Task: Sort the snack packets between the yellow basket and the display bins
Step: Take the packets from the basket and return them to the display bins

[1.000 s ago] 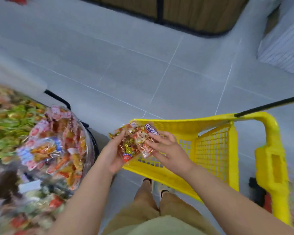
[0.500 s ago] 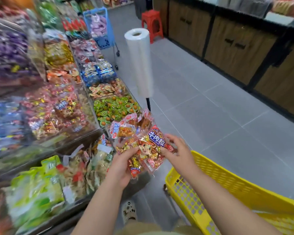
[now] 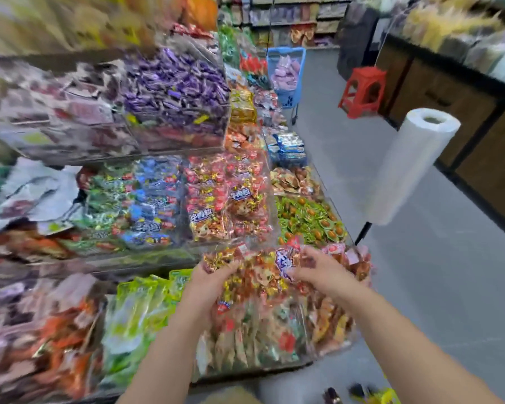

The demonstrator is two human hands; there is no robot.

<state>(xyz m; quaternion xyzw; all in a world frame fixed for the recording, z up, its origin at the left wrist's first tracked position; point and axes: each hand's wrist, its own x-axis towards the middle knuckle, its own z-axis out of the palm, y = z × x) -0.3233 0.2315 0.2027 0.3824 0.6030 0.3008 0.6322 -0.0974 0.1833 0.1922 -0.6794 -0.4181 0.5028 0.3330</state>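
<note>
left grip (image 3: 209, 282) and right grip (image 3: 318, 269) still hold the snack packet (image 3: 260, 277), now by display bins (image 3: 187, 249)

Snack packet (image 3: 260, 277) label apparently illegible

there is just one camera and it sits on my head. it looks forward and down over my arms. my left hand (image 3: 213, 284) and right hand (image 3: 318, 271) are closest, low in the middle, with a snack packet (image 3: 258, 277) between them. the display bins (image 3: 204, 199) fill the left side, very near. the floor (image 3: 426, 287) runs away on the right. the left side is blurry.
</note>
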